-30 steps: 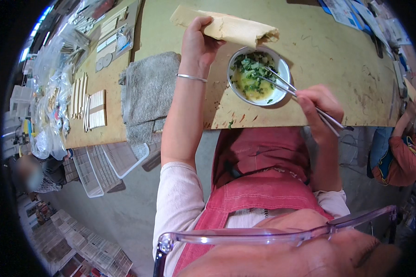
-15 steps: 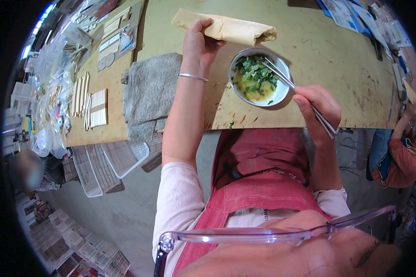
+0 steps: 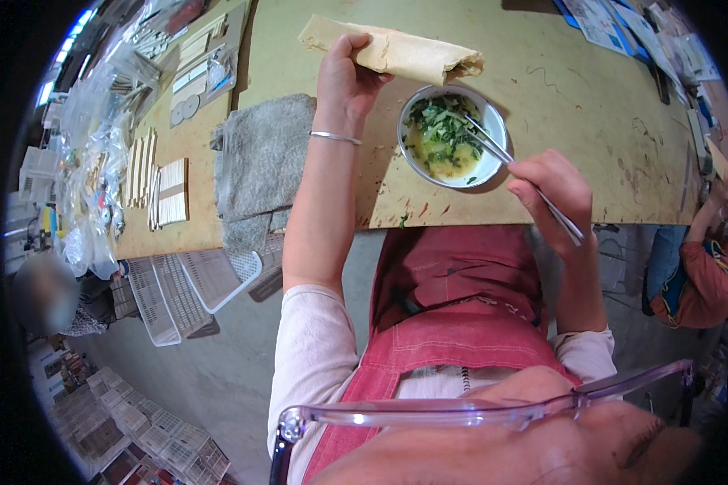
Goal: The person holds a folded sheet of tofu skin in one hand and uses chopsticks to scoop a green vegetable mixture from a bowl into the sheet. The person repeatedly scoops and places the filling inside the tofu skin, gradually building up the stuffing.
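Note:
My left hand [image 3: 349, 85] is closed around a rolled flatbread [image 3: 416, 55], a pale tan roll with a ragged right end. That end hangs just above the far rim of a white bowl [image 3: 496, 121]. Chopped leafy greens [image 3: 438, 123] in a yellowish liquid fill part of the bowl. In my right hand [image 3: 554, 190] are metal chopsticks [image 3: 493, 145], slanting down into the greens from the right. Their tips are among the leaves and sit slightly apart. Whether they pinch a leaf I cannot tell.
A grey towel [image 3: 263, 153] lies left of my left forearm. Wooden strips [image 3: 170, 192] and plastic bags [image 3: 81, 162] cover the table's left side. Papers [image 3: 598, 28] lie at the far right. White plastic baskets [image 3: 194, 283] stand below the left table edge. Another person's arm [image 3: 704, 218] shows at right.
My right hand has shifted slightly left, and the chopstick tips have moved nearer me in the bowl and spread a little. The left hand and the flatbread have barely moved.

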`<action>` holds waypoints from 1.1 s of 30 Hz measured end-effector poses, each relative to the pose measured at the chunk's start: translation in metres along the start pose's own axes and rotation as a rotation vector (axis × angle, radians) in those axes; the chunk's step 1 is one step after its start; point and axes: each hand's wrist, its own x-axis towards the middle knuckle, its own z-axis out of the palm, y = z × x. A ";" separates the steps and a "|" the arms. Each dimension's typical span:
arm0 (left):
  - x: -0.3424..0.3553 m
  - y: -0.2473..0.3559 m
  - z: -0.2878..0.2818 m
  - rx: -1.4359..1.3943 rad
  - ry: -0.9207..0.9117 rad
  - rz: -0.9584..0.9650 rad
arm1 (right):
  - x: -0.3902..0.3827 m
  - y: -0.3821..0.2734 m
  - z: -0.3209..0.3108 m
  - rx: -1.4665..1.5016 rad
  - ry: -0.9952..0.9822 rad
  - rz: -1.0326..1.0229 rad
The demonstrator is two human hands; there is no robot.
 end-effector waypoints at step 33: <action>-0.005 0.001 0.008 0.044 0.002 -0.008 | -0.026 0.022 0.019 0.424 0.364 0.620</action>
